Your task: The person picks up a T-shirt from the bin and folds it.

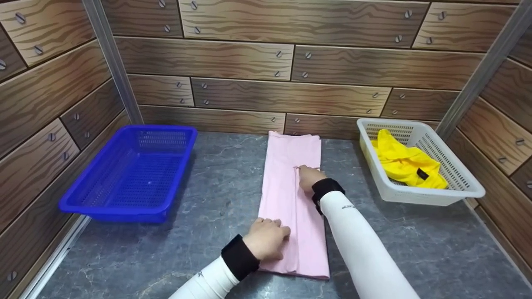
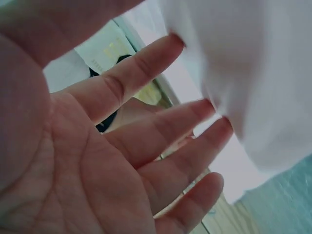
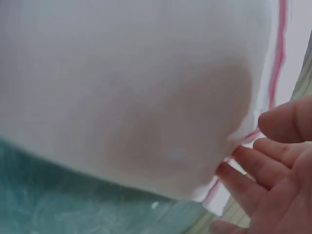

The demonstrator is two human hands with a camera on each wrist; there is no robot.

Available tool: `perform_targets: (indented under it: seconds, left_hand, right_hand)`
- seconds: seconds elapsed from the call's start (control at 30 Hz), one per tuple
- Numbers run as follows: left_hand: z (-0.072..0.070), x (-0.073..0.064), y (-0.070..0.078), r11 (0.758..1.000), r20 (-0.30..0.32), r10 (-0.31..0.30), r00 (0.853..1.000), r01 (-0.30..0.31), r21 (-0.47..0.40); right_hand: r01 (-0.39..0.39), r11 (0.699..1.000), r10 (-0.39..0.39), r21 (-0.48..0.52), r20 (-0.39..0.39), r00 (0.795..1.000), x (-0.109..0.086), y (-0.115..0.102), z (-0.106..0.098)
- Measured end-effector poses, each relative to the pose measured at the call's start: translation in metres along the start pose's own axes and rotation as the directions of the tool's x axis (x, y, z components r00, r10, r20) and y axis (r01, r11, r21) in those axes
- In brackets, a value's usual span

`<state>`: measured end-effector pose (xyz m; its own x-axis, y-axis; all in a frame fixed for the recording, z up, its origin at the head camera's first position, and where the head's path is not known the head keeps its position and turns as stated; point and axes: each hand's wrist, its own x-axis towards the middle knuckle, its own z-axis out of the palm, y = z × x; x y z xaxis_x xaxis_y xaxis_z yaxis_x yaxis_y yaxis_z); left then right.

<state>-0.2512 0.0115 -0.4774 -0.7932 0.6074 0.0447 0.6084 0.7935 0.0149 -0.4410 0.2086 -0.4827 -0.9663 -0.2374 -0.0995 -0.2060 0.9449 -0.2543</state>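
A pink cloth, folded into a long strip, lies on the grey table in the head view. A lengthwise edge runs down its middle, with a short crosswise edge farther up. My left hand rests on the strip's near left part. In the left wrist view the left hand's fingers are spread, their tips against the pale cloth. My right hand touches the cloth farther up, by the crosswise edge. The right wrist view shows the right hand's fingers extended at a pink-trimmed edge, thumb apart from them.
A blue plastic basket stands on the left of the table. On the right is a white basket with a crumpled yellow cloth inside. Wood-patterned walls enclose the back and sides.
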Motion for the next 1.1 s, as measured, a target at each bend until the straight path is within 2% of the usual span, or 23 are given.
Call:
perform_targets:
  seconds: [0.23,0.33,0.47,0.6,0.7,0.83,1.0,1.1]
  left_hand:
    - [0.004,0.0,0.006,1.0,-0.021,0.003,1.0,-0.003,-0.019]
    - [0.004,0.0,0.006,1.0,-0.018,0.008,1.0,-0.008,-0.025]
    - [0.003,-0.002,0.006,0.998,-0.005,0.042,0.999,-0.042,-0.041]
    - [-0.001,-0.007,0.008,0.993,0.004,0.103,0.995,-0.103,-0.053]
    - [-0.003,-0.012,0.011,0.99,0.021,0.137,0.99,-0.137,-0.018]
    - [-0.002,-0.015,0.017,0.99,0.05,0.126,0.991,-0.129,0.057]
    - [0.0,-0.016,0.024,0.989,0.045,0.113,0.993,-0.116,0.086]
    - [0.002,-0.016,0.03,0.986,0.036,0.103,0.994,-0.107,0.127]
  right_hand:
    - [0.025,0.992,-0.027,0.123,0.012,1.0,-0.005,0.008,0.003]
    - [0.047,0.976,-0.043,0.211,-0.024,0.999,-0.016,0.009,0.002]
    - [0.111,0.954,-0.097,0.277,-0.065,0.993,-0.048,0.002,0.005]
    - [0.187,0.939,-0.175,0.289,-0.068,0.982,-0.1,-0.011,0.011]
    - [0.256,0.934,-0.248,0.25,-0.063,0.967,-0.141,-0.02,0.018]
    - [0.319,0.936,-0.314,0.148,-0.061,0.948,-0.183,-0.03,0.025]
    - [0.371,0.928,-0.371,-0.011,-0.08,0.925,-0.208,-0.037,0.029]
    - [0.402,0.914,-0.405,-0.054,-0.056,0.913,-0.214,-0.036,0.027]
